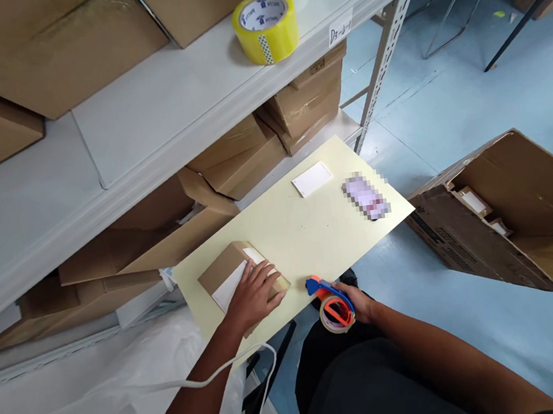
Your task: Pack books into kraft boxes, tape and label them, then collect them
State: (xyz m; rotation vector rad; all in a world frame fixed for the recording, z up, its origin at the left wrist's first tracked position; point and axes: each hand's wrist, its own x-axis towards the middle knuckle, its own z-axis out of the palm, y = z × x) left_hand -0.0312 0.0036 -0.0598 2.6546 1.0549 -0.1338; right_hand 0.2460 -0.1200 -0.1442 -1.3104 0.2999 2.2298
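A small brown cardboard box (221, 269) with white paper on its top lies near the left end of a pale yellow tabletop (310, 233). My left hand (254, 293) rests on top of this box, fingers stretched out and apart. Off the table's near edge, my right hand (358, 301) is closed around the handle of a blue and orange tape dispenser (336, 307), which carries a roll of tape. The dispenser is apart from the box.
A white card-like pad (312, 179) and a blurred phone-like object (366, 196) lie on the table. Behind stands a shelf (156, 131) with cartons and a yellow tape roll (265, 27). An open carton (489, 261) stands right; a white cable (202, 381) crosses my left forearm.
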